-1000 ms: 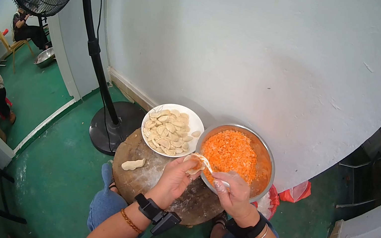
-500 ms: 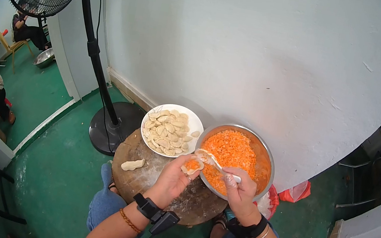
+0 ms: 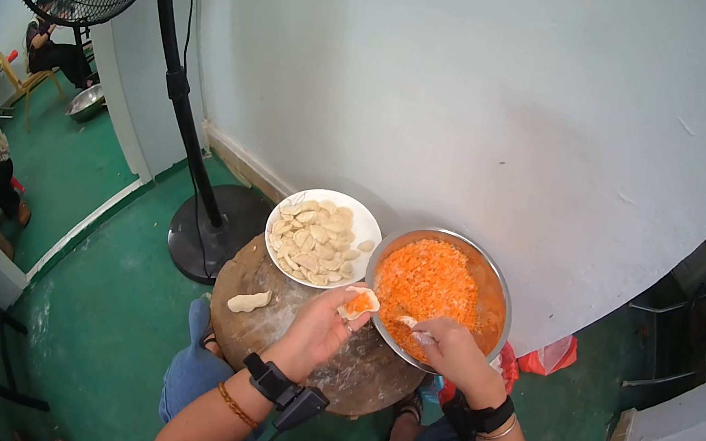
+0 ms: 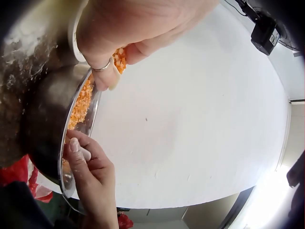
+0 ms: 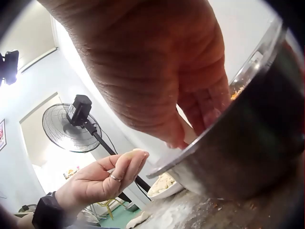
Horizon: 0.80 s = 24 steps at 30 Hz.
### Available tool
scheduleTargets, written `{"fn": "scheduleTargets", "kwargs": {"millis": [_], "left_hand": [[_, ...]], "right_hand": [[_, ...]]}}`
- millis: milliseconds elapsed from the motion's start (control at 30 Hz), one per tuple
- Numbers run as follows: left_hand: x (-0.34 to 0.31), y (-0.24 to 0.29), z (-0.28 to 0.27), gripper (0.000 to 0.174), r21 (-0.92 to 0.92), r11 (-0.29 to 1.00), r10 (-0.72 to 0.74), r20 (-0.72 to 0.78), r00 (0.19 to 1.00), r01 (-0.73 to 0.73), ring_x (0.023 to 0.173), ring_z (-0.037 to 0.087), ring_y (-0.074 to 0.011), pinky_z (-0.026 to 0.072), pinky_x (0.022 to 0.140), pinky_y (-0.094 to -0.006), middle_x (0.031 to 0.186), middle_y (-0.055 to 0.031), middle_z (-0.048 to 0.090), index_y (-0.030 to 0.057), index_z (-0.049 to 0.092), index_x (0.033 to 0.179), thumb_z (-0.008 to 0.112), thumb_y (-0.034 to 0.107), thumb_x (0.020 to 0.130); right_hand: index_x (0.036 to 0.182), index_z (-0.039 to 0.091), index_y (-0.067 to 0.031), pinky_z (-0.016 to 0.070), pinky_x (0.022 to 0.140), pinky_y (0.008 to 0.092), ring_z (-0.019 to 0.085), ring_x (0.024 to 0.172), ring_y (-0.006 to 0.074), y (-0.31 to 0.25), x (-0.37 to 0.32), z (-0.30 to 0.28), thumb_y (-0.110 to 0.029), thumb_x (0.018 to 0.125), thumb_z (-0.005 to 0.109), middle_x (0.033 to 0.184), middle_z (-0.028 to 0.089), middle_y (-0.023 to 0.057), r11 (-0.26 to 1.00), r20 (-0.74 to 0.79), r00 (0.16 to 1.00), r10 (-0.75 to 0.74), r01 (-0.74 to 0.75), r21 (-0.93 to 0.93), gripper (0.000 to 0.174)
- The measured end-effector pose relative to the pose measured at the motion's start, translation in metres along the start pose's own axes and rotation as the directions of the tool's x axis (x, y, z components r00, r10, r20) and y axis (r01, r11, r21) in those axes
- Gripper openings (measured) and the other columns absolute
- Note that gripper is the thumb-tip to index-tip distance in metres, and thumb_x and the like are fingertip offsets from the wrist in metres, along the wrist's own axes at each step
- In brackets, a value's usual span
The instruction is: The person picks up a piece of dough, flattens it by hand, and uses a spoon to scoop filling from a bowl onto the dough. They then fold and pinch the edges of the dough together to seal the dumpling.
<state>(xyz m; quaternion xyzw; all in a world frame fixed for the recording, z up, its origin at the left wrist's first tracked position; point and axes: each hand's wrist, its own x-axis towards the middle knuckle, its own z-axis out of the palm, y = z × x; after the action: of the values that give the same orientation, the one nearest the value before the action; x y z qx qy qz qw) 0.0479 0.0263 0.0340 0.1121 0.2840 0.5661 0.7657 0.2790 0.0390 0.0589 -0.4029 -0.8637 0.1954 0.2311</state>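
Observation:
My left hand (image 3: pixel 317 334) holds a round dumpling wrapper (image 3: pixel 364 298) in its fingers, with orange filling lying on it. In my right hand (image 3: pixel 454 355) is a white spoon (image 3: pixel 409 321), gripped by its handle and dipped into the chopped orange filling (image 3: pixel 430 275). A steel bowl (image 3: pixel 494 324) contains this filling. In the left wrist view the spoon's white handle end (image 4: pixel 86 153) sticks out beside the thumb. The right wrist view shows the right fingers reaching over the bowl's rim, their tips partly hidden.
A white plate (image 3: pixel 368 226) heaped with folded dumplings (image 3: pixel 313 237) stands left of the bowl. One dumpling (image 3: pixel 249 300) lies on the floured round wooden block (image 3: pixel 254 335). Behind are a wall (image 3: pixel 485 102) and a stand fan (image 3: pixel 174 88). Red bags (image 3: pixel 550 356) lie at the right.
The spoon has come away from the wrapper, leaving filling on it, and moved right and down into the bowl. My left hand stays nearly in place.

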Motion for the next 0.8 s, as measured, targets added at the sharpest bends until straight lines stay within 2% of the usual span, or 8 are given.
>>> {"fn": "scheduleTargets", "kwargs": {"millis": [67,167,267,367,467,567,667,800], "left_hand": [[0.000,0.001,0.001,0.028,0.026,1.000,-0.007,0.008,1.000,0.007,0.095,0.058,-0.0214,0.0512,0.080,-0.0286,0.107,-0.0134,0.056,-0.0052,0.049,0.111,0.049,0.010,0.088],[-0.005,0.004,0.007,0.027,0.045,0.999,-0.026,0.021,0.999,0.025,0.094,0.057,-0.0190,0.0506,0.080,-0.0283,0.106,-0.0114,0.055,-0.0040,0.051,0.110,0.050,0.010,0.088],[-0.010,0.007,0.010,0.027,0.038,0.997,-0.070,0.045,0.997,0.068,0.094,0.058,-0.0190,0.0510,0.079,-0.0278,0.106,-0.0121,0.055,-0.0044,0.051,0.110,0.051,0.011,0.088],[-0.009,0.008,0.007,0.027,0.067,0.993,-0.103,0.074,0.992,0.098,0.095,0.058,-0.0190,0.0516,0.078,-0.0275,0.106,-0.0128,0.055,-0.0045,0.050,0.111,0.051,0.010,0.088],[-0.007,0.006,0.003,0.027,0.079,0.992,-0.107,0.094,0.990,0.100,0.095,0.058,-0.0191,0.0521,0.078,-0.0276,0.106,-0.0132,0.055,-0.0043,0.050,0.111,0.050,0.010,0.088],[-0.009,0.006,0.006,0.026,0.076,0.991,-0.121,0.112,0.986,0.113,0.094,0.058,-0.0192,0.0523,0.078,-0.0281,0.105,-0.0130,0.055,-0.0037,0.049,0.112,0.050,0.009,0.089],[-0.012,0.006,0.009,0.026,0.064,0.987,-0.153,0.155,0.976,0.145,0.093,0.058,-0.0191,0.0523,0.078,-0.0296,0.104,-0.0122,0.055,-0.0028,0.048,0.112,0.049,0.010,0.089],[-0.018,0.004,0.015,0.026,0.053,0.983,-0.180,0.204,0.962,0.173,0.092,0.058,-0.0189,0.0518,0.077,-0.0316,0.104,-0.0112,0.055,-0.0016,0.048,0.112,0.047,0.011,0.090]], "right_hand": [[0.090,0.061,0.0012,0.0461,0.074,0.0404,0.059,0.082,0.0334,-0.005,-0.002,-0.005,-0.018,0.082,0.058,0.082,0.061,0.0186,1.000,0.093,0.995,-0.027,0.027,-0.005,0.021],[0.092,0.062,-0.0010,0.0455,0.076,0.0383,0.058,0.087,0.0321,-0.010,-0.005,-0.006,-0.019,0.081,0.060,0.084,0.061,0.0178,0.996,0.179,0.980,0.085,-0.088,0.007,0.021],[0.095,0.062,-0.0020,0.0443,0.078,0.0382,0.057,0.085,0.0326,-0.004,-0.003,-0.009,-0.024,0.081,0.061,0.087,0.061,0.0181,0.998,0.327,0.943,0.057,-0.061,0.001,0.026],[0.098,0.062,-0.0041,0.0430,0.079,0.0375,0.055,0.087,0.0316,-0.011,-0.001,-0.011,-0.024,0.079,0.064,0.091,0.060,0.0156,0.998,0.245,0.968,0.062,-0.057,-0.025,0.028],[0.101,0.060,-0.0050,0.0421,0.081,0.0388,0.053,0.093,0.0306,-0.022,0.005,-0.012,-0.026,0.076,0.066,0.097,0.059,0.0134,0.995,-0.011,0.996,-0.087,0.087,0.043,0.032],[0.101,0.061,-0.0085,0.0403,0.082,0.0378,0.051,0.096,0.0277,-0.038,0.013,-0.006,-0.022,0.072,0.071,0.098,0.058,0.0086,0.974,-0.107,0.973,-0.207,0.214,0.069,0.033],[0.099,0.062,-0.0112,0.0402,0.080,0.0370,0.052,0.093,0.0263,-0.041,0.016,0.007,-0.018,0.068,0.073,0.095,0.057,0.0063,0.957,-0.196,0.943,-0.269,0.284,0.057,0.034],[0.094,0.064,-0.0131,0.0396,0.079,0.0359,0.052,0.091,0.0242,-0.043,0.023,0.013,-0.017,0.065,0.074,0.092,0.056,0.0036,0.932,-0.184,0.918,-0.350,0.362,0.033,0.031]]}}
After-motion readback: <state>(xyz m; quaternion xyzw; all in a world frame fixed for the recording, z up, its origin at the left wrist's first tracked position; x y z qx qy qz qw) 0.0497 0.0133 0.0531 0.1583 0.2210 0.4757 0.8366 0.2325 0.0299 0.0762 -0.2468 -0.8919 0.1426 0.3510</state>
